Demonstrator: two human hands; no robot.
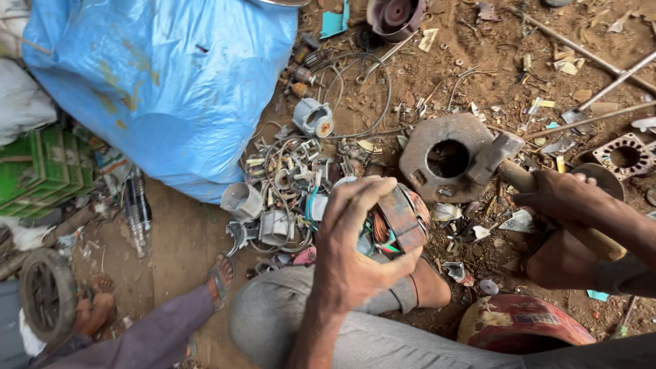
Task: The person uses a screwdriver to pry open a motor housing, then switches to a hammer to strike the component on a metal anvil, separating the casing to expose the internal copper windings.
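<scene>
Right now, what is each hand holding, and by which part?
Left hand clasps the motor stator, with copper windings, around its rusty outer ring. Right hand holds the hammer by its wooden handle, just behind the head.

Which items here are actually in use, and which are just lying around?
In use:
left hand gripping motor stator with copper windings
right hand holding hammer

Lying about:
round metal plate
blue sack
green crate
small wheel

Rusty metal motor stator (pixel 400 222), glossy copper windings (pixel 380 229)
</scene>
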